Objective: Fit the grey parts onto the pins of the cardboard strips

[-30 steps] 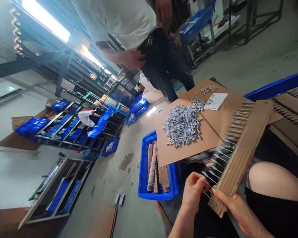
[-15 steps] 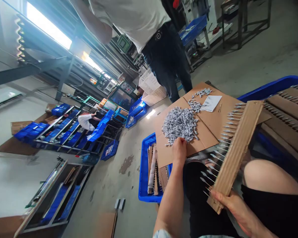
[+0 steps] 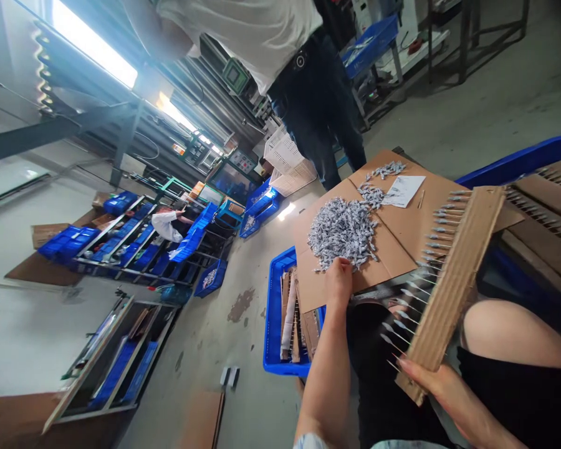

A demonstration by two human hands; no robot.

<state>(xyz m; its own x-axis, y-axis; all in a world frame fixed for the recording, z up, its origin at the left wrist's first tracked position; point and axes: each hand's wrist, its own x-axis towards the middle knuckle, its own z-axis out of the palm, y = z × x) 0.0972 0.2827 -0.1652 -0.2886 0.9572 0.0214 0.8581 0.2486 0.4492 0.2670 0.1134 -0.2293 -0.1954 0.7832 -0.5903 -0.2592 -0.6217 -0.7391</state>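
My right hand [image 3: 432,383] grips the near end of a long cardboard strip [image 3: 458,280] with a row of small silver parts on thin wire leads stuck along its left edge. My left hand [image 3: 339,280] reaches forward to the near edge of a heap of the same small silver parts [image 3: 343,232], which lies on a flat cardboard sheet [image 3: 402,240]. The fingers curl down onto the heap; what they pinch is hidden. A white slip of paper [image 3: 404,189] lies on the sheet beyond the heap.
A blue crate [image 3: 273,324] holding cardboard strips stands on the floor left of my knee. Another blue crate [image 3: 514,165] with filled strips is at right. A person in a white shirt [image 3: 280,37] stands just beyond the sheet. Racks of blue bins [image 3: 135,240] stand at left.
My left hand left the strip's near end, where it pinched a wire lead, and reached forward to the heap. The standing person shifted slightly. The strip stayed in my right hand.
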